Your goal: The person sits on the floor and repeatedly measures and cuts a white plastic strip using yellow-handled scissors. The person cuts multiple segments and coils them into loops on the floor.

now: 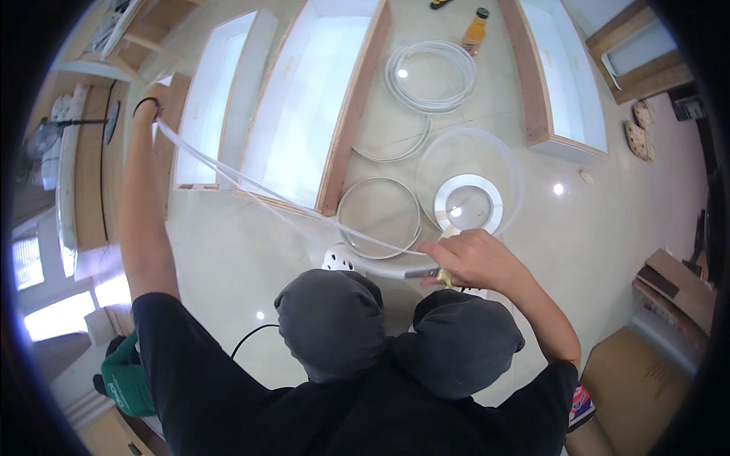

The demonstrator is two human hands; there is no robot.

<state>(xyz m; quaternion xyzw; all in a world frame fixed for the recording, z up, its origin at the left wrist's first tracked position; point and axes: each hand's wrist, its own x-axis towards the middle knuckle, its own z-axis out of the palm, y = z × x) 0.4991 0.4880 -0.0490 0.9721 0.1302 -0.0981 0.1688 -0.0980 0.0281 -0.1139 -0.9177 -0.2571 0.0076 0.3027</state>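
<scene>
A long translucent white plastic strip (281, 199) runs taut from the raised left hand (150, 102), clenched on its far end, down to the right hand (473, 260), which pinches it over the knees together with a small yellow-handled cutting tool (435, 275). The step looks like trimming or peeling the strip; the next move likely calls for steady tension. Beyond lie coiled white strip loops (430, 76) on the tiled floor (608, 235), between open wooden cabinet boxes (319, 106) that appear empty.

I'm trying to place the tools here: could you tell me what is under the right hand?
Under the right hand a dark blade-like tool pokes out, touching the clear strip, above a white stool. The hand covers the handle.
</scene>
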